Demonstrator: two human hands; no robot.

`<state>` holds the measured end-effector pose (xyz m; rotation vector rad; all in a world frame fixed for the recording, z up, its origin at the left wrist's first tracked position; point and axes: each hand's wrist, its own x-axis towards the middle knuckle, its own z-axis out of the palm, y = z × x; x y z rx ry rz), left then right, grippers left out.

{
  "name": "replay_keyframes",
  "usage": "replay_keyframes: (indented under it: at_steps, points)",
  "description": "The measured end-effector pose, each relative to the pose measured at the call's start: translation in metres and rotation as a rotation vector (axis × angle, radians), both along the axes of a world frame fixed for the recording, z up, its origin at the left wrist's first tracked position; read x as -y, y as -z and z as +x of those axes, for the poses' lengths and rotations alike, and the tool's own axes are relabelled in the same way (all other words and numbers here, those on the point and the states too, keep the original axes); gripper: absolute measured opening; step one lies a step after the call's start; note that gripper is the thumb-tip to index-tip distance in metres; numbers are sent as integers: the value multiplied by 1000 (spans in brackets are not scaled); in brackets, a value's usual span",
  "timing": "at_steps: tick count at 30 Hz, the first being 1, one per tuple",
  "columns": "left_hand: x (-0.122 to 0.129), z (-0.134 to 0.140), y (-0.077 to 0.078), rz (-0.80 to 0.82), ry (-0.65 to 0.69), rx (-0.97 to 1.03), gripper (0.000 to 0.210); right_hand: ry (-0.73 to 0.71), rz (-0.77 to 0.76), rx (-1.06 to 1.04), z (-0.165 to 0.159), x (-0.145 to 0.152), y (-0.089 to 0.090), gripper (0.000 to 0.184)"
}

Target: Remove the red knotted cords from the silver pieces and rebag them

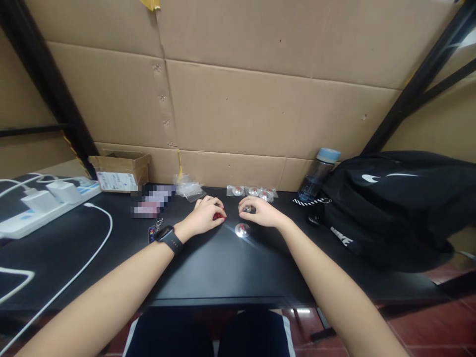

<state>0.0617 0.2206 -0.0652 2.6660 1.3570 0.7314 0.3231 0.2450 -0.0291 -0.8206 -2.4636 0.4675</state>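
On the black table, my left hand [204,215] curls its fingers around a small red object [219,215], mostly covered by the hand. Across from it, my right hand [265,212] is closed, thumb and fingers around a small round, dull metallic piece [248,209]. Its exact kind is too small to make out. Just in front of the right hand lies a shiny silver disc [242,230] with a red centre, touched by neither hand. Behind the hands, several similar discs [255,191] rest in clear plastic bags.
At left are a white power strip [48,208] with plugs, a white cable [106,233], an opened cardboard box [122,171] and a keychain [156,230]. Clear bags [189,188] lie near the cardboard wall. A water bottle [319,173] and black backpack [390,213] stand right.
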Motion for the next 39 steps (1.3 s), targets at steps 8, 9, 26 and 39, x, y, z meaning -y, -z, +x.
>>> replay_keyframes:
  at_steps: [8, 9, 26, 39]
  points:
    - [5, 5, -4, 58, 19, -4, 17, 227, 102, 64, -1, -18, 30, 35]
    - [6, 6, -5, 64, 19, 6, 18, 227, 95, 59, -1, -19, 31, 36]
    - [7, 5, -16, 70, -25, 136, 15, 277, 1, -56, 7, -27, 28, 36]
    - [12, 7, -26, 59, -68, 257, 6, 257, -170, -374, -1, -19, 17, 38]
